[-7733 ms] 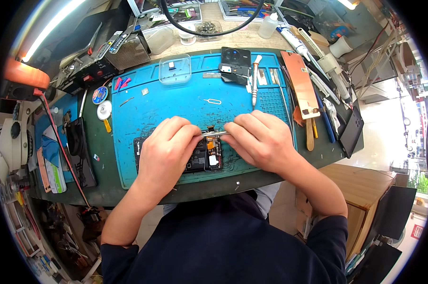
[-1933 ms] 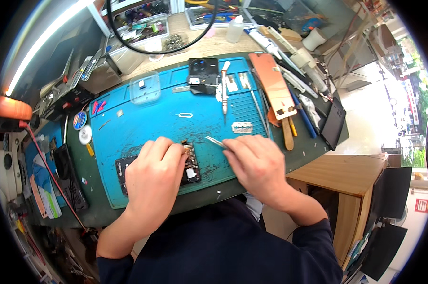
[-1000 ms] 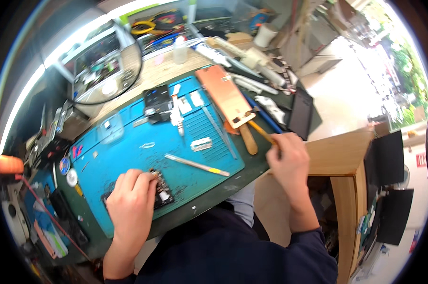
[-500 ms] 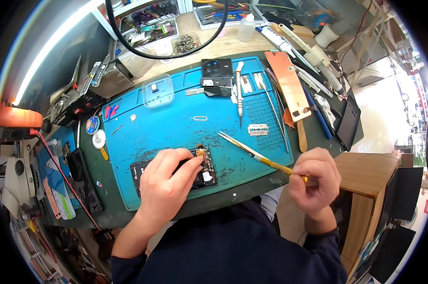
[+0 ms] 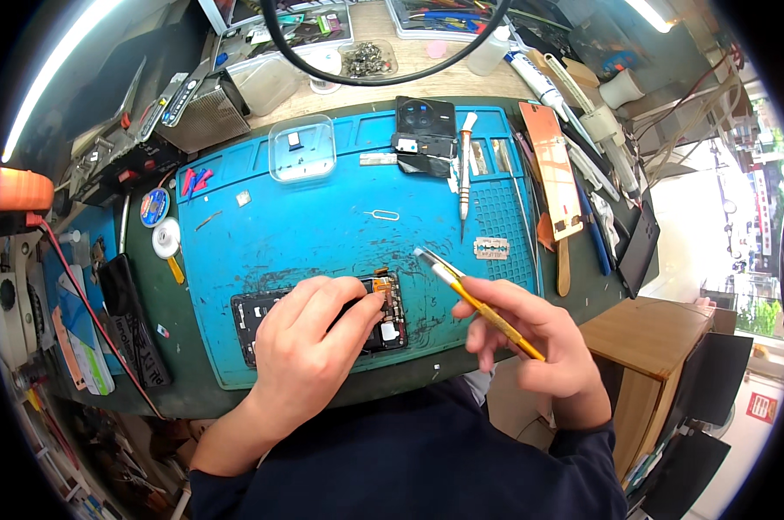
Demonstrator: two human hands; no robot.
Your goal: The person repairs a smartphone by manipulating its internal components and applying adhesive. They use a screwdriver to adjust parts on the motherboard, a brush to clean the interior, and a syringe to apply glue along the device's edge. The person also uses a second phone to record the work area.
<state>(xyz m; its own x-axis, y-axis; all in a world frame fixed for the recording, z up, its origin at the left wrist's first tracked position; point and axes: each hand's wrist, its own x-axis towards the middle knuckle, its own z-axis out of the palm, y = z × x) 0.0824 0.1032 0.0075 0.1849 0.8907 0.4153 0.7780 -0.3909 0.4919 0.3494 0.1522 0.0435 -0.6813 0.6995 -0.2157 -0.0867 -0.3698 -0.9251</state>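
An opened smartphone (image 5: 393,333) with bare circuitry lies on the blue work mat (image 5: 314,251) near its front edge. My left hand (image 5: 309,342) rests over it, thumb and fingertips pressed together at an orange flex cable (image 5: 380,284) by its right end. Whatever sits between those fingertips is hidden. Held in my right hand (image 5: 535,342) are slim gold-yellow tweezers (image 5: 496,321) with pale tips. They point up and left, above the mat and right of the phone, apart from it.
Behind the phone lie a SIM pin (image 5: 382,215), a razor blade (image 5: 491,249) and a screwdriver (image 5: 465,178). A clear plastic box (image 5: 302,165) and a black phone part (image 5: 426,117) stand at the back. A black cable (image 5: 383,81) loops overhead. A wooden cabinet (image 5: 652,334) stands at right.
My right hand has moved left toward the phone, bringing the tweezers over the mat, and its fingers have uncurled somewhat. My left hand stays on the phone. The view has shifted slightly.
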